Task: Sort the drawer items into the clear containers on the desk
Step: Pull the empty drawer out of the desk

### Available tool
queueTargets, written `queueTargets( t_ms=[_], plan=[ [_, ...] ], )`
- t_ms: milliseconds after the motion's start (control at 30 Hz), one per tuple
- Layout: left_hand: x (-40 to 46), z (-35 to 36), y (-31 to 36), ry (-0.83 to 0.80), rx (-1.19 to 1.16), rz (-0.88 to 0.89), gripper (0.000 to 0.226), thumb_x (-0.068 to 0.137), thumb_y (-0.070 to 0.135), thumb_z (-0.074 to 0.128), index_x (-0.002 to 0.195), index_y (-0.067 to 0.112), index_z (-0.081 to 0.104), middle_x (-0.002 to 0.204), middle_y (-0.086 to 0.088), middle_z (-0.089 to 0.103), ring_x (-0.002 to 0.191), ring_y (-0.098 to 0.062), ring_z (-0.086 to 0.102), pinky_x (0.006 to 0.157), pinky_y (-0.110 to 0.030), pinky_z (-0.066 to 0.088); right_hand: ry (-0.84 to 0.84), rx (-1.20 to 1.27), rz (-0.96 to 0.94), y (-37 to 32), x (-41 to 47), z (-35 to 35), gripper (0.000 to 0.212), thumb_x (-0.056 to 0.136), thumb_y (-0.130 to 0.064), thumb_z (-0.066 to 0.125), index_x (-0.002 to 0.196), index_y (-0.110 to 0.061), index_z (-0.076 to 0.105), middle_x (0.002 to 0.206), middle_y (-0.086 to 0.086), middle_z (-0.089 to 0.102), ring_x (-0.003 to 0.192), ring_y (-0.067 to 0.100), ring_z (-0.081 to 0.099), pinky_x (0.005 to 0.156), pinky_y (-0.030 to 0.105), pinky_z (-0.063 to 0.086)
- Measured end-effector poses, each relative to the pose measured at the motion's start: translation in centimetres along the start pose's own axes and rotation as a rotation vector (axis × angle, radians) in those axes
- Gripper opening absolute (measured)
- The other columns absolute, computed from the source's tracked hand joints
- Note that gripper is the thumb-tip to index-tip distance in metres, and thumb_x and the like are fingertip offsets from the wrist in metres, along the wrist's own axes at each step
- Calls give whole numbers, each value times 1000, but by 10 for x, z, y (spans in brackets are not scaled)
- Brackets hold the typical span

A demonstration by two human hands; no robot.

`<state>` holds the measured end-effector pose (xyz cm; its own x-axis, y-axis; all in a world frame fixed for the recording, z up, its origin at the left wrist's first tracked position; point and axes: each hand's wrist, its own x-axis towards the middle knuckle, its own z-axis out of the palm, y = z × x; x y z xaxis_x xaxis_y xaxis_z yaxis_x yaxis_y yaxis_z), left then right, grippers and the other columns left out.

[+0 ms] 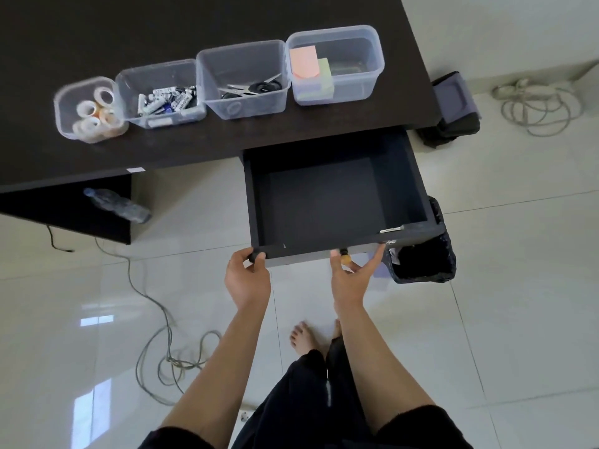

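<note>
— Drawer [327, 202] stood pulled out, bare inside; four containers [243, 79] sat filled on the counter [97, 34].
— And the hands?
— Left hand [248, 275] gripped its front edge, right hand [351, 273] spread beside the knob [344, 256] (sorting looked finished). Pushing it closed came next, I reckoned.

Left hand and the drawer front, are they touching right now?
Touching. The head view shows the left hand with its thumb and fingers curled round the left end of the open drawer front edge, no gap visible.
</note>
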<state>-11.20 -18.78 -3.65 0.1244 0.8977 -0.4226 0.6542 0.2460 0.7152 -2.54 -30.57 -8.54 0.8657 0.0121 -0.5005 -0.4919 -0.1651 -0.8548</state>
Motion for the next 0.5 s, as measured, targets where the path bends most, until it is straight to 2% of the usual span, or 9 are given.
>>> queueTargets(
  t_ms=[67,100,233,333,400,433,500],
  plan=[
    [2,-2,0,-11,-3,-15,22,89,21,63,110,14,61,98,5,64,72,-4,57,73,-24,47,-4,-32,-24,0,0,1,97,83,-26,72,144,-48,0,156,-7,18,109,15,55,64,12,48],
    [3,-2,0,-21,-5,-17,23,88,22,65,109,15,61,98,3,66,74,-7,60,73,-24,50,-2,-62,-43,2,2,2,98,83,-27,72,145,-47,-1,156,-7,18,108,16,55,66,13,48],
    [7,5,2,-64,-16,-2,35,83,20,72,115,15,59,107,3,64,87,-12,64,68,-14,46,2,-90,-108,2,20,7,102,82,-27,73,148,-38,-3,146,-3,33,99,23,59,80,36,57],
    [27,18,16,-57,-10,13,45,81,17,74,122,15,57,118,2,61,103,-16,62,81,-22,48,-16,-65,-79,-8,40,27,105,75,-43,74,144,-48,-5,143,14,41,104,27,60,89,37,55],
    [48,29,33,-33,-5,13,48,81,17,74,125,16,55,120,1,60,105,-17,61,84,-24,48,-18,-56,-38,-13,60,45,104,71,-51,73,138,-59,-6,120,22,55,97,34,61,82,31,54],
    [59,34,43,-18,-3,10,48,81,18,74,126,16,55,120,1,60,105,-16,61,85,-24,48,-8,-64,-26,-17,72,55,104,71,-52,72,136,-63,-8,109,22,58,94,35,60,79,28,52],
    [79,45,65,14,2,3,50,82,20,74,128,17,53,120,1,61,105,-16,60,86,-25,48,-20,-68,-11,-33,92,74,104,74,-49,72,136,-62,-11,99,12,59,89,32,62,75,26,50]
  ],
)
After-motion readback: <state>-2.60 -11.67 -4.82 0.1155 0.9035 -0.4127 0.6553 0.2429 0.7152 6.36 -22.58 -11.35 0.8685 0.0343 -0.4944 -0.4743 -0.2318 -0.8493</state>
